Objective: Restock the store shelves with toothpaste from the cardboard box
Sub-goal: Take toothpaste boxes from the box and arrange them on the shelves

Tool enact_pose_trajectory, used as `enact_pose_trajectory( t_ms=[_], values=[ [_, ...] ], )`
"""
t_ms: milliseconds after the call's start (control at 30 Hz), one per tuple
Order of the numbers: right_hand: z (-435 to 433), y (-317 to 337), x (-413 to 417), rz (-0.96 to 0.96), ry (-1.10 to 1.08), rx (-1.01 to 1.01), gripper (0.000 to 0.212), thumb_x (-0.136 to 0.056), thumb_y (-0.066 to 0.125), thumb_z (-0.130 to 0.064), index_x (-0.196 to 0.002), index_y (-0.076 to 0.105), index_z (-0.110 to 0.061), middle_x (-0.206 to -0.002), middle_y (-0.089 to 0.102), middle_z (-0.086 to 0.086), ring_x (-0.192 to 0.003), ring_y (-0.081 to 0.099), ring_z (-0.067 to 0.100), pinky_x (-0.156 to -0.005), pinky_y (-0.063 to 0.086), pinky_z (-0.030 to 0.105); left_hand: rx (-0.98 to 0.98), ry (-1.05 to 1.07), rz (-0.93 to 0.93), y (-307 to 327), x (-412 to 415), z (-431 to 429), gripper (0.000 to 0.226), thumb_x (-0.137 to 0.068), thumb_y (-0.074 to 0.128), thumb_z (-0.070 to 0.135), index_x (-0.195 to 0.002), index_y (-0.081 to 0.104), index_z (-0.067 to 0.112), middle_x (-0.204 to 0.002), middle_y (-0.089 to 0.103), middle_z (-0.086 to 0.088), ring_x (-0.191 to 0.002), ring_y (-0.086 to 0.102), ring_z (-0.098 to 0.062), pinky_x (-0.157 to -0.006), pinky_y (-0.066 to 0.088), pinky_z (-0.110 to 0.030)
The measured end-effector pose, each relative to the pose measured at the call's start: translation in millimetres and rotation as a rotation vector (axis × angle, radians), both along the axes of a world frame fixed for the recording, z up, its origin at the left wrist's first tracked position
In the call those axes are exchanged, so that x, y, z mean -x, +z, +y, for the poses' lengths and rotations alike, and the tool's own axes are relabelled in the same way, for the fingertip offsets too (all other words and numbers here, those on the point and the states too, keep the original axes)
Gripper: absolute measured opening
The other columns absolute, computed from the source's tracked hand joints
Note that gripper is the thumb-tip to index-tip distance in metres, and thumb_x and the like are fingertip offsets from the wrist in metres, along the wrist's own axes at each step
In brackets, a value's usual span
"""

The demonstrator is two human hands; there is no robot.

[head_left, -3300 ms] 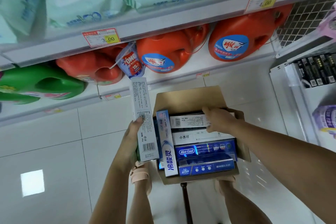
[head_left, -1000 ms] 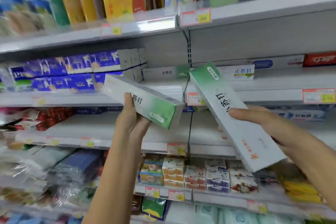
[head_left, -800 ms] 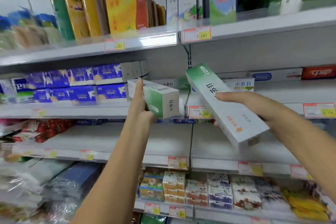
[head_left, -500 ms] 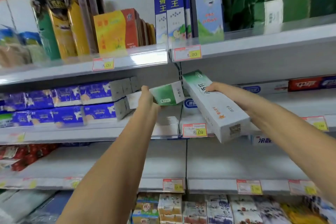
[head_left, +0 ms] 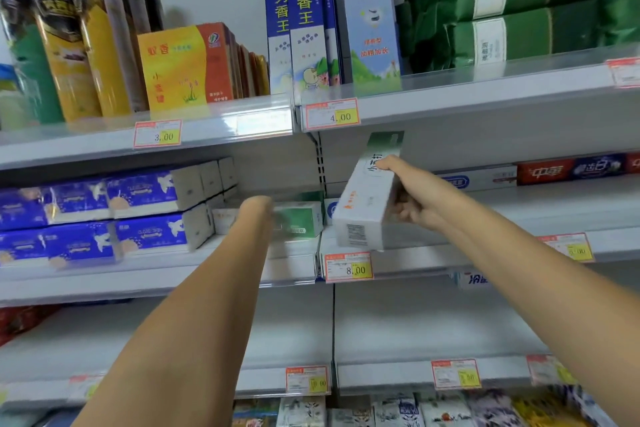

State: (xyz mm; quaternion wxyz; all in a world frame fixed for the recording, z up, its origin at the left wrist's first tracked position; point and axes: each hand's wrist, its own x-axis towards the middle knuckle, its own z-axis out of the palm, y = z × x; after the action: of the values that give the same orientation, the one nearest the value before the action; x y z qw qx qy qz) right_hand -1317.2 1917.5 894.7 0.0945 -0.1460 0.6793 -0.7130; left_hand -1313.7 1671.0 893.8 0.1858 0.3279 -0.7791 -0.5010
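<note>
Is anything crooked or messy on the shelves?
Nothing looks spilled or broken. The only crooked thing is the white and green toothpaste box in the right hand: it tilts steeply, not yet flat on the shelf. The left hand is at another green box on that shelf; blur hides the grip.
</note>
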Motion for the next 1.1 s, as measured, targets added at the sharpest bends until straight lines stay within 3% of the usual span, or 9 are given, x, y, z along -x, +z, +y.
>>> enact_pose_trajectory(
  t_ms=[67,133,233,333,433,633,800,900,1100],
  values=[
    [-4.1,-2.1,0.4,-0.021,-0.026,0.038,0.027,-0.083,0.064,-0.037,-0.089,0.054,-0.012,-0.070,0.054,0.005,-0.047,0.044,0.012,-0.041,0.036,0.021,0.166,-0.014,-0.008,3.7,-7.7,3.1,0.031,-0.098,0.041,0.004,-0.127,0.051,-0.005,-0.136,0.050,-0.016,-0.097,0.042,-0.019,-0.083,0.046,-0.025],
    [-8.0,-3.6,-2.6,-0.038,-0.015,0.080,0.024,-0.085,0.066,-0.032,-0.088,0.053,-0.012,-0.073,0.058,0.007,-0.057,0.055,0.014,-0.046,0.050,0.021,0.357,-0.119,-0.093,5.5,-17.9,15.6,0.042,-0.098,0.043,0.006,-0.138,0.041,-0.001,-0.143,0.044,-0.014,-0.107,0.047,-0.019,-0.073,0.038,-0.022],
    [-18.3,-5.0,-5.7,-0.061,0.058,0.243,0.018,-0.086,0.068,-0.020,-0.091,0.054,-0.010,-0.087,0.062,0.010,-0.077,0.064,0.020,-0.068,0.059,0.027,0.395,-0.245,0.016,1.7,-29.1,19.9,0.068,-0.087,0.057,0.050,-0.136,0.046,0.004,-0.142,0.047,-0.011,-0.116,0.050,-0.025,-0.083,0.036,-0.030],
    [-34.7,-6.9,-6.2,-0.085,0.118,0.391,0.010,-0.085,0.067,-0.006,-0.089,0.058,-0.006,-0.096,0.061,0.012,-0.101,0.061,0.024,-0.089,0.054,0.039,0.610,-0.388,0.069,5.1,-49.0,23.5,0.105,-0.058,0.041,0.094,-0.113,0.058,0.006,-0.113,0.059,-0.004,-0.100,0.056,-0.023,-0.083,0.044,-0.036],
    [-51.3,-12.9,-9.3,-0.143,0.216,0.505,0.015,-0.084,0.064,0.003,-0.097,0.059,-0.002,-0.109,0.063,0.017,-0.111,0.058,0.029,-0.090,0.053,0.042,0.805,-0.490,0.019,11.0,-62.7,22.9,0.071,-0.071,0.065,0.066,-0.112,0.054,0.009,-0.103,0.060,0.001,-0.091,0.056,-0.017,-0.079,0.050,-0.032],
    [-58.7,-16.8,-5.6,-0.050,0.280,0.467,0.040,-0.078,0.067,0.007,-0.115,0.055,-0.001,-0.116,0.065,0.015,-0.107,0.063,0.026,-0.088,0.055,0.034,0.911,-0.539,0.046,7.7,-66.7,-11.1,0.072,-0.069,0.081,0.039,-0.128,0.047,0.019,-0.120,0.060,0.001,-0.101,0.056,-0.016,-0.087,0.051,-0.030],
    [-31.8,-10.5,11.8,0.253,0.093,0.083,0.057,-0.070,0.080,-0.014,-0.118,0.051,-0.013,-0.112,0.065,0.007,-0.095,0.068,0.019,-0.080,0.057,0.027,1.125,-0.440,0.030,9.5,-68.8,-45.0,0.069,-0.071,0.081,0.028,-0.131,0.048,0.020,-0.120,0.061,-0.004,-0.092,0.053,-0.014,-0.077,0.044,-0.022],
    [-34.3,-15.1,12.6,0.384,0.058,-0.239,0.052,-0.070,0.082,-0.023,-0.115,0.057,-0.018,-0.106,0.066,-0.002,-0.092,0.065,0.011,-0.074,0.051,0.020,1.169,-0.417,-0.070,5.9,-65.0,-56.4,0.078,-0.072,0.081,0.029,-0.138,0.041,0.022,-0.129,0.053,-0.006,-0.109,0.053,-0.025,-0.088,0.043,-0.030],
    [-54.9,-18.9,12.2,0.424,0.040,-0.446,0.042,-0.068,0.084,-0.025,-0.101,0.061,-0.011,-0.088,0.064,-0.004,-0.075,0.059,0.006,-0.055,0.042,0.015,1.127,-0.418,-0.033,-7.4,-57.9,-68.5,0.059,-0.078,0.069,0.047,-0.127,0.056,0.017,-0.127,0.061,-0.006,-0.113,0.057,-0.023,-0.093,0.047,-0.034]
  ],
)
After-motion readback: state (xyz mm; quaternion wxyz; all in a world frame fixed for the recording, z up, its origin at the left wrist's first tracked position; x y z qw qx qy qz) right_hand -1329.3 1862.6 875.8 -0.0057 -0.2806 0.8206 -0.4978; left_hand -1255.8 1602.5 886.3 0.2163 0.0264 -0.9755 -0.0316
